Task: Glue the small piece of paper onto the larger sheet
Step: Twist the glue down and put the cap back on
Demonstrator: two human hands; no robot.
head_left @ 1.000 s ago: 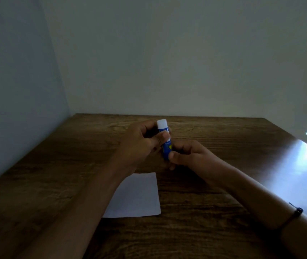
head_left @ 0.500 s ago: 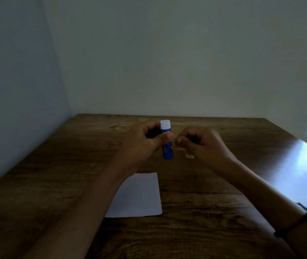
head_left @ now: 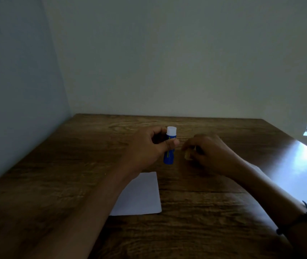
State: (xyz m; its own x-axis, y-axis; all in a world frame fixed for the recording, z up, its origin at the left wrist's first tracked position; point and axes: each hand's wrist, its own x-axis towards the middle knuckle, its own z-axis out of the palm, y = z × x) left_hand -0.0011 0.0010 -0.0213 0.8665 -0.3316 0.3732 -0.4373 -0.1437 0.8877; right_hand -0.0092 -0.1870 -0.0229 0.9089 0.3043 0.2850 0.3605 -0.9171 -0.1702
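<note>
The left hand (head_left: 147, 146) holds the glue stick (head_left: 169, 146) upright, fingers and thumb wrapped round its hard, light middle. Right of the glue stick, the right hand (head_left: 208, 152) pinches something small and yellowish (head_left: 187, 156), maybe its cap. The thin, floppy white paper (head_left: 141, 195) lies flat on the table (head_left: 205, 212) just below the glue stick; lift it by an edge.

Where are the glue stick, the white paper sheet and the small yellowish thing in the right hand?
glue stick (head_left: 169, 156), head view, on the blue lower body.
white paper sheet (head_left: 143, 197), head view, on its bare middle.
small yellowish thing (head_left: 187, 155), head view, on the part showing below the right-hand fingers.
</note>
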